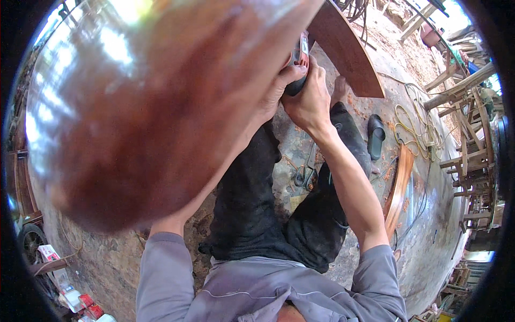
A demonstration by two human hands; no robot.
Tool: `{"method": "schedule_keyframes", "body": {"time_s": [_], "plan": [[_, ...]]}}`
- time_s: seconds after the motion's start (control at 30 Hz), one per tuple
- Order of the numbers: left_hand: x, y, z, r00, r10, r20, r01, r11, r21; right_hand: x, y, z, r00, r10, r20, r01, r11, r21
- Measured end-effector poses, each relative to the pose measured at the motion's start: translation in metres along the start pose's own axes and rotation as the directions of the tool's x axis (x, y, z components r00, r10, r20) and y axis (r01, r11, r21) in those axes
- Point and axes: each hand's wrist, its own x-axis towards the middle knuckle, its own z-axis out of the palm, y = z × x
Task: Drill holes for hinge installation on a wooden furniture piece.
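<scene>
Both of my hands are closed around a red, black and grey power tool [302, 67], its far end hidden. My right hand [310, 102] wraps the tool from the right. My left hand [280, 88] grips it from the left, thumb against its body, partly covered by a big, blurred, glossy reddish-brown piece [161, 118]. That piece looks like polished wood and fills the upper left, very close; it also hides much of my left forearm. Just beyond my right hand, a curved brown wooden board [348, 51] reaches down from the top.
A black slipper [376, 137], a curved wooden strip [398, 188], yellow cord [410, 126] and a pair of scissors-like handles [306, 177] lie on the stained concrete floor [429, 209]. Shavings are scattered about. Wooden frames [466, 155] stand at the right; a wheel [32, 239] shows at far left.
</scene>
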Motion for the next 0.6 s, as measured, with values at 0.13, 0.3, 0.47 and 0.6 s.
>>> {"method": "schedule_keyframes", "body": {"time_s": [0.13,0.3,0.47,0.6], "plan": [[-0.002,0.001,0.001,1.000,0.016,-0.026,-0.015,1.000,0.019,0.001,-0.005,-0.001,0.998,0.057,0.027,-0.057,0.998,0.002],[0.004,0.003,0.005,0.999,-0.006,-0.039,0.008,0.999,0.050,0.008,-0.010,-0.009,0.998,0.057,0.036,-0.056,0.998,-0.022],[0.012,0.002,0.012,0.991,-0.057,-0.122,0.038,0.988,-0.151,0.020,-0.020,-0.024,0.994,0.026,0.108,-0.004,0.981,-0.195],[0.016,0.001,0.013,0.989,-0.099,-0.111,0.072,0.971,-0.228,0.031,-0.024,-0.031,0.985,0.009,0.171,0.033,0.969,-0.245]]}}
